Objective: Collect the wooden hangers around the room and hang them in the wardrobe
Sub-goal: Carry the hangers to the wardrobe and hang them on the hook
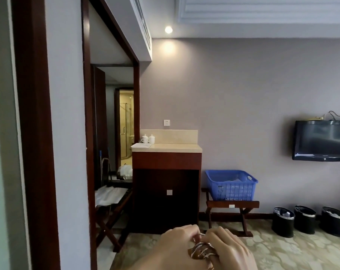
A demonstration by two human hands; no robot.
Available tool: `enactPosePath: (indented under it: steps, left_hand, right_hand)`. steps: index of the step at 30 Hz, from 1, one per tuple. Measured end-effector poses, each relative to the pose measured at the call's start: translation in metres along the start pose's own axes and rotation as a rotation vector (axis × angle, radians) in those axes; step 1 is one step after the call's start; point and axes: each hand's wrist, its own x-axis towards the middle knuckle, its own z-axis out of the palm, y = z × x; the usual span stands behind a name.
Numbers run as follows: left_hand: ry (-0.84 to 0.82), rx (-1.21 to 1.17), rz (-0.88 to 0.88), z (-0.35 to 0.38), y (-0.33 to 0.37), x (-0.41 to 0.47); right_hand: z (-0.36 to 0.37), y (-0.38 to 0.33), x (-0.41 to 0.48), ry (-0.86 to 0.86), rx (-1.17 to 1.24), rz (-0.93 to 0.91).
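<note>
At the bottom centre both my hands meet around a bunch of wooden hangers (203,255). Only their brown tops and silver metal hooks show between my hands. My left hand (173,248) curls its fingers over the hooks from the left. My right hand (226,249) grips the same bunch from the right, fingers bent over the metal. The rest of the hangers is hidden below the frame. No wardrobe rail is in sight.
A dark wooden cabinet (166,191) with a beige top and white cups (148,139) stands ahead. A blue basket (231,185) sits on a folding rack to its right. Three black bins (304,222) line the wall under a television (322,141). A doorway (112,133) opens left.
</note>
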Motion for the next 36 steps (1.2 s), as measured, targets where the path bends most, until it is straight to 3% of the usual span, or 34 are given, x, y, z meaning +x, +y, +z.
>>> enactPosePath:
  steps: [2, 7, 21, 36]
  left_hand:
    - [-0.044, 0.008, -0.054, -0.002, -0.013, 0.016]
    - [0.072, -0.082, 0.001, -0.006, -0.036, 0.038]
    - [0.231, -0.157, -0.123, -0.014, -0.085, 0.172]
    - [0.262, -0.229, -0.237, -0.027, -0.178, 0.298]
  right_hand:
    - [0.017, 0.013, 0.012, -0.024, -0.010, -0.012]
    - [0.055, 0.043, 0.043, -0.044, 0.030, -0.021]
    - [0.136, 0.152, 0.152, -0.059, 0.083, -0.178]
    - [0.250, 0.224, 0.265, -0.018, 0.137, -0.203]
